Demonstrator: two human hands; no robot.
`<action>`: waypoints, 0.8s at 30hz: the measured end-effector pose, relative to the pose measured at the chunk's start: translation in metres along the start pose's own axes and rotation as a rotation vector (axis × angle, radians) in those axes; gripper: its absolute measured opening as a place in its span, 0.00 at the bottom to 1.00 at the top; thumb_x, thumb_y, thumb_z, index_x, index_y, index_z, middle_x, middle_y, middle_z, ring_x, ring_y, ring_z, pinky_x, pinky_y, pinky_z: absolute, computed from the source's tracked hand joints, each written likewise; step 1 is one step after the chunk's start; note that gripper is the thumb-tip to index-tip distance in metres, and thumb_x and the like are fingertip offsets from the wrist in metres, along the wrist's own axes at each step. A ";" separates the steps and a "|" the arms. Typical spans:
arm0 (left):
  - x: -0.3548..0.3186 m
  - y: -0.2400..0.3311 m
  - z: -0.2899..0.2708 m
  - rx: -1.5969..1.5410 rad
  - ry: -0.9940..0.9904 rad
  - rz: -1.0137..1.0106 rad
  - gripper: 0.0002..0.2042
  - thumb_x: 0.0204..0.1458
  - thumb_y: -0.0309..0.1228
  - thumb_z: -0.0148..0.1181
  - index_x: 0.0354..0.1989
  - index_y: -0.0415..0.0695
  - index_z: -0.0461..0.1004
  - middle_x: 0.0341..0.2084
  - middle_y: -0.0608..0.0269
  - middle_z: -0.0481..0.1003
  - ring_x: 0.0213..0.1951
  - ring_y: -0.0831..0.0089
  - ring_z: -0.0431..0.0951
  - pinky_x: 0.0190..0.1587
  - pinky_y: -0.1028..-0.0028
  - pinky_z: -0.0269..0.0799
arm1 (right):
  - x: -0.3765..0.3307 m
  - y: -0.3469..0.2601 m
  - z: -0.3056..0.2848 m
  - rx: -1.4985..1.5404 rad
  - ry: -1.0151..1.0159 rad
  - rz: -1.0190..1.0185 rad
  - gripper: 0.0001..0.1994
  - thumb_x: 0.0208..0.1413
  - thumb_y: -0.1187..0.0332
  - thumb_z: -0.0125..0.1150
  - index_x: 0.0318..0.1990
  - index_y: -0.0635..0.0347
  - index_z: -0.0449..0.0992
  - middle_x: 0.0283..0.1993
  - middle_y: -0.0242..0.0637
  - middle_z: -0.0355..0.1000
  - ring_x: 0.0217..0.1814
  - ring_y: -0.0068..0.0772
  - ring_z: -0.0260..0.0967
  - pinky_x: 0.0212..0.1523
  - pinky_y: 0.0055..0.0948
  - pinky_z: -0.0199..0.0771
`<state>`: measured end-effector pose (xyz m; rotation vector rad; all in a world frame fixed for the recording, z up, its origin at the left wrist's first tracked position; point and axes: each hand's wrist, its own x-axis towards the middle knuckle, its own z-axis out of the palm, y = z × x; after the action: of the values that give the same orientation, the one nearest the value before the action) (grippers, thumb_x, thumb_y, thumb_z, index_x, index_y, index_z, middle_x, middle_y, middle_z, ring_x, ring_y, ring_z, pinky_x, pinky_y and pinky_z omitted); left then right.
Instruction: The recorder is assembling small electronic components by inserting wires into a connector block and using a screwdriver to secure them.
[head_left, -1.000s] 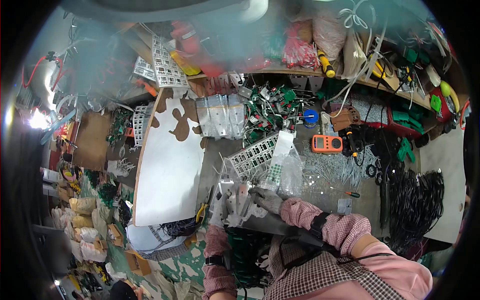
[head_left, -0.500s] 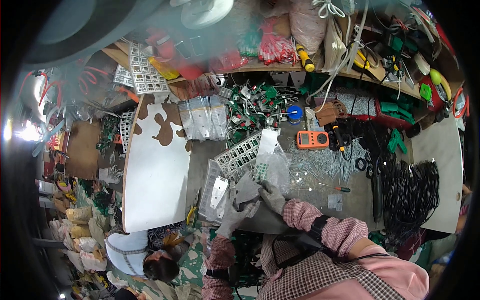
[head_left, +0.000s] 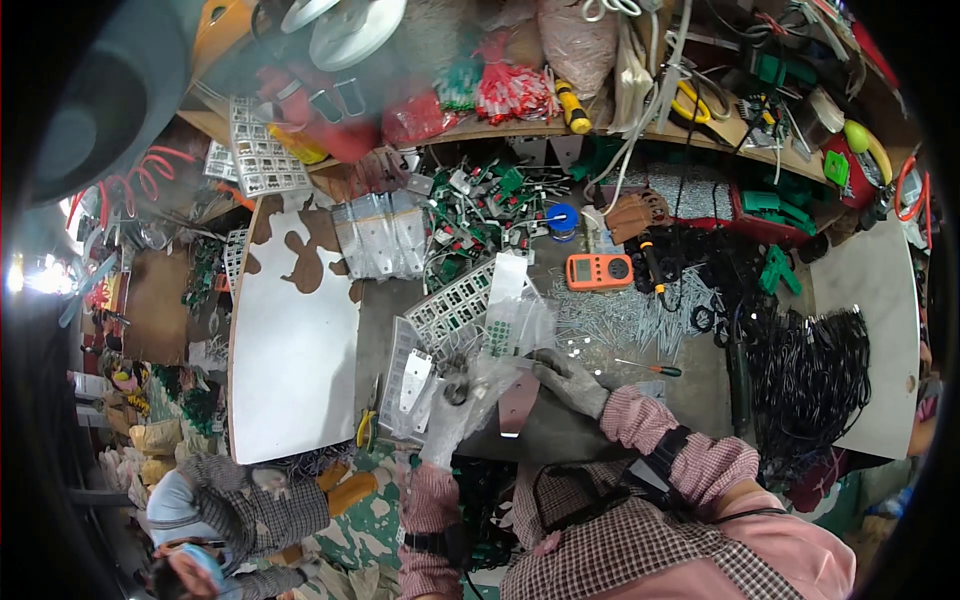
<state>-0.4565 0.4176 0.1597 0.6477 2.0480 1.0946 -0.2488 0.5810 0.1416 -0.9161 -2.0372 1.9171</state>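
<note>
My gloved left hand is closed on a crumpled clear plastic film near the table's front edge. A shiny, pinkish flat plate shows between my hands, its upper part at the film; what holds it is hidden. My gloved right hand has its fingers bent together at the film's right end. Just beyond lie a strip with green dots, a white blank strip and a frame of small metal-rimmed cells. Left of my left hand, a white plate with holes lies on a grey tray.
Green circuit boards with wires are piled at the back. An orange multimeter stands by scattered metal pins. A screwdriver lies right, near black cables. Pliers lie left. A co-worker sits at lower left.
My hands have moved apart, and the pinkish plate has come into view between them. The film is spread wider. The view has shifted slightly, and the co-worker has leaned back.
</note>
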 end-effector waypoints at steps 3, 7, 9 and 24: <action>-0.030 -0.008 0.009 -0.037 -0.084 -0.020 0.17 0.52 0.31 0.73 0.45 0.35 0.76 0.37 0.64 0.78 0.41 0.78 0.76 0.46 0.76 0.74 | -0.026 0.014 -0.030 0.329 0.254 -0.133 0.20 0.69 0.63 0.52 0.63 0.66 0.67 0.54 0.47 0.75 0.56 0.34 0.72 0.58 0.33 0.71; -0.058 -0.015 0.059 0.081 -0.094 0.163 0.20 0.53 0.36 0.70 0.51 0.39 0.76 0.46 0.55 0.76 0.50 0.59 0.75 0.56 0.63 0.68 | -0.055 0.041 -0.080 0.480 0.579 0.120 0.16 0.65 0.69 0.52 0.57 0.69 0.70 0.44 0.40 0.75 0.47 0.29 0.69 0.50 0.29 0.71; -0.070 -0.013 0.072 0.521 0.019 0.379 0.26 0.52 0.41 0.70 0.56 0.42 0.74 0.53 0.49 0.73 0.57 0.48 0.71 0.62 0.54 0.63 | -0.069 0.044 -0.095 0.213 0.626 0.108 0.15 0.64 0.70 0.51 0.53 0.69 0.71 0.44 0.40 0.74 0.46 0.30 0.68 0.48 0.30 0.70; -0.122 -0.050 0.142 0.537 0.010 0.709 0.36 0.47 0.39 0.73 0.64 0.43 0.65 0.63 0.43 0.65 0.63 0.40 0.65 0.64 0.48 0.60 | -0.114 0.076 -0.120 0.322 0.583 0.104 0.13 0.66 0.68 0.54 0.53 0.66 0.70 0.37 0.36 0.70 0.34 0.22 0.67 0.33 0.26 0.72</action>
<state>-0.2755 0.3763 0.1057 1.7344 2.1833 0.8841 -0.0714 0.6150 0.1160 -1.3159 -1.3327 1.6848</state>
